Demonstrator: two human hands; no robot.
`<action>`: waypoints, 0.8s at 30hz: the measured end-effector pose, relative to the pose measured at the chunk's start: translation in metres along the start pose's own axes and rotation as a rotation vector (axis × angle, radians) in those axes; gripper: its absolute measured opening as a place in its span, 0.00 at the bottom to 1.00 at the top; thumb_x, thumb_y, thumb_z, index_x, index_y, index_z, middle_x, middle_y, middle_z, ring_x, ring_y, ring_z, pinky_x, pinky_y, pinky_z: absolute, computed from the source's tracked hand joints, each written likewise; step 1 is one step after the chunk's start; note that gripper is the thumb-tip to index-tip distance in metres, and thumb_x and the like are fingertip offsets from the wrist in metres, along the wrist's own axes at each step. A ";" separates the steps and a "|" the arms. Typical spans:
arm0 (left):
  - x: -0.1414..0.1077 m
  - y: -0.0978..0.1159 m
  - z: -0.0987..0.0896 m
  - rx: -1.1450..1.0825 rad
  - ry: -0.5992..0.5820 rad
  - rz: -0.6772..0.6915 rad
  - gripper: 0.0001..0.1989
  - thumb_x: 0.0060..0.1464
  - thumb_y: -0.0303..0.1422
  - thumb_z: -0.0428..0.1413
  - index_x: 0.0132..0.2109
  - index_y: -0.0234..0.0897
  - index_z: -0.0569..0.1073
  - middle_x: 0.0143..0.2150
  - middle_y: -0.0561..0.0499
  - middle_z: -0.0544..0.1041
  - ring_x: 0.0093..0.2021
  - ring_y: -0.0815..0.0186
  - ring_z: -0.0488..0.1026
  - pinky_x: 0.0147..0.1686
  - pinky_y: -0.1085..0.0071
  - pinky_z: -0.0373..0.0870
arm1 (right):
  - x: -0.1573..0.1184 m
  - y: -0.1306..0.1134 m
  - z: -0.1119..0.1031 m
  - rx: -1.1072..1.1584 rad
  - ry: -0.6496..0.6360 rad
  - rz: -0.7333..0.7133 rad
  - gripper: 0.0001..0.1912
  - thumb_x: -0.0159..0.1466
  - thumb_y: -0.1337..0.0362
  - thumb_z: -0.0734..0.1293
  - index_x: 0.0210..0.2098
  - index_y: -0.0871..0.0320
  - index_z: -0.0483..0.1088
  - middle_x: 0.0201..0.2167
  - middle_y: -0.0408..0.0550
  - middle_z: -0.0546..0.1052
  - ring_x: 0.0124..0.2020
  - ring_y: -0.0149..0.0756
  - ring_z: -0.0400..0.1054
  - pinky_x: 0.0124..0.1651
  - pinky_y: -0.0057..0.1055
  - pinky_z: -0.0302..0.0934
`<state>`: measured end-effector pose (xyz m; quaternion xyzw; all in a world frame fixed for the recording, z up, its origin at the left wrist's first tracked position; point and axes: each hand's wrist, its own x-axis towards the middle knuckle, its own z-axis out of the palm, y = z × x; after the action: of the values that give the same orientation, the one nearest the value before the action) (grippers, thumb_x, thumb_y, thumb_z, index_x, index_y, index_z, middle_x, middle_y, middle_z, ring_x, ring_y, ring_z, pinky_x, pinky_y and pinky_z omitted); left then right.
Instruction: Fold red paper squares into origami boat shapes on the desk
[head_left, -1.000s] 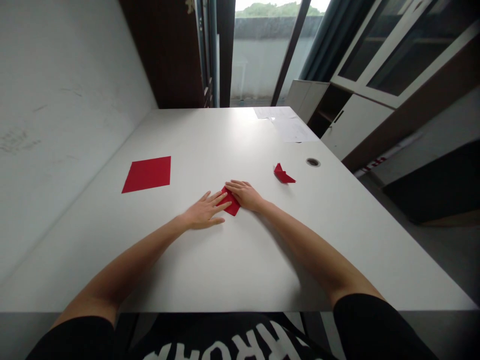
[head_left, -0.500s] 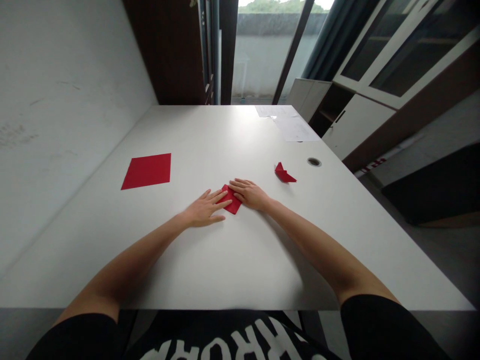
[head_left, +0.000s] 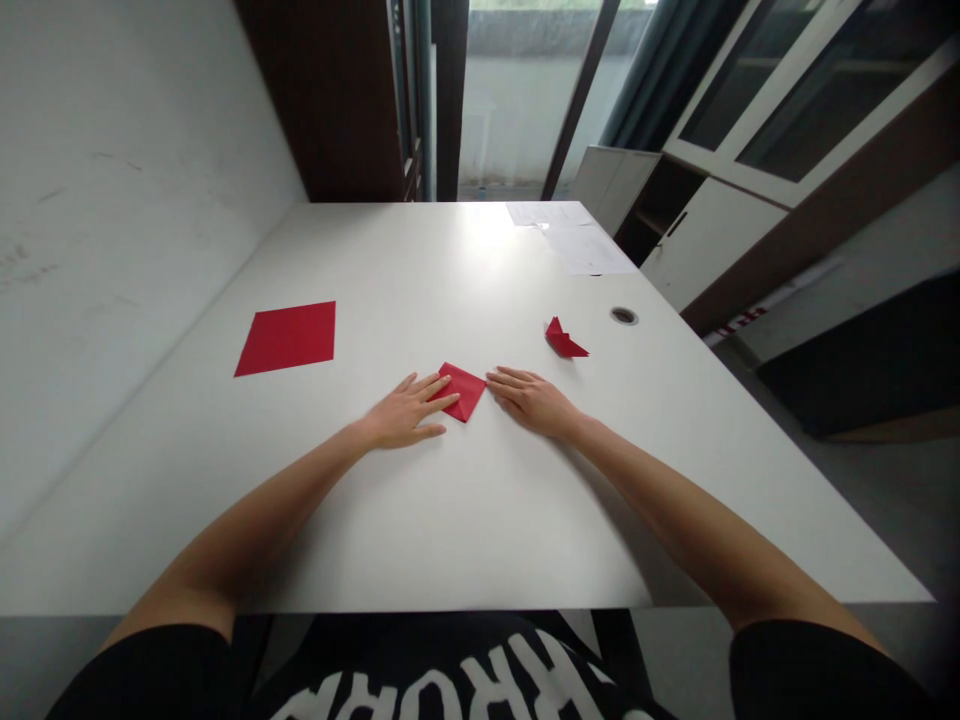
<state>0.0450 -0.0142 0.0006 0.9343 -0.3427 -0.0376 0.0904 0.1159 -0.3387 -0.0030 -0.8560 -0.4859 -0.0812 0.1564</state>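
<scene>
A small folded square of red paper (head_left: 468, 390) lies flat on the white table, one corner pointing toward me. My left hand (head_left: 405, 411) rests over its left side with fingers spread, covering part of that edge. To the right, my right hand (head_left: 534, 401) lies flat on the table, its fingers stretched out and the tips at the paper's right corner. Whether those fingertips touch the paper I cannot tell.
A larger flat red paper sheet (head_left: 287, 339) lies at the left. A folded red paper piece (head_left: 564, 339) stands to the right, near a round cable hole (head_left: 624, 316). White printed sheets (head_left: 589, 250) lie at the table's far right corner. A wall (head_left: 150, 200) borders the left side.
My right hand has slid right, off the folded paper, uncovering its right half. My left hand has stayed on the paper. The whole view has shifted slightly.
</scene>
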 end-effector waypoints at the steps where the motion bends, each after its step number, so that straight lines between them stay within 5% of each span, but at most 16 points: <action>1: 0.000 0.000 0.000 -0.005 0.004 0.002 0.32 0.69 0.53 0.43 0.75 0.55 0.50 0.78 0.52 0.43 0.77 0.55 0.41 0.73 0.49 0.36 | -0.003 0.000 -0.001 0.004 0.005 0.002 0.22 0.74 0.62 0.59 0.65 0.49 0.67 0.64 0.46 0.71 0.68 0.46 0.62 0.67 0.49 0.62; 8: 0.003 0.000 -0.001 -0.091 0.167 -0.030 0.27 0.71 0.45 0.44 0.72 0.46 0.60 0.73 0.46 0.61 0.72 0.56 0.57 0.70 0.52 0.51 | 0.007 -0.025 0.010 0.076 0.071 0.062 0.25 0.74 0.62 0.58 0.69 0.53 0.61 0.66 0.52 0.69 0.67 0.45 0.63 0.67 0.49 0.62; 13: 0.016 -0.009 -0.001 -0.109 0.310 -0.132 0.22 0.70 0.35 0.43 0.65 0.40 0.70 0.62 0.43 0.73 0.61 0.57 0.68 0.62 0.54 0.64 | 0.024 -0.041 0.019 0.092 0.040 0.013 0.23 0.73 0.61 0.60 0.66 0.53 0.65 0.65 0.52 0.70 0.68 0.47 0.62 0.69 0.52 0.59; 18: 0.023 -0.019 0.001 -0.021 0.193 -0.159 0.25 0.70 0.39 0.44 0.70 0.40 0.63 0.71 0.45 0.64 0.71 0.54 0.58 0.68 0.50 0.55 | 0.023 -0.039 0.019 0.101 0.062 0.030 0.21 0.73 0.63 0.60 0.64 0.53 0.68 0.63 0.51 0.72 0.66 0.45 0.65 0.68 0.50 0.62; 24: -0.001 -0.023 0.000 0.035 0.061 -0.105 0.31 0.71 0.47 0.38 0.76 0.45 0.49 0.77 0.49 0.52 0.77 0.55 0.45 0.73 0.48 0.41 | 0.022 -0.040 0.019 0.132 0.068 0.055 0.20 0.72 0.65 0.61 0.62 0.53 0.69 0.63 0.50 0.73 0.66 0.42 0.65 0.68 0.48 0.61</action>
<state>0.0589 0.0038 -0.0041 0.9532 -0.2908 -0.0079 0.0821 0.0929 -0.2953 -0.0070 -0.8535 -0.4611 -0.0739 0.2312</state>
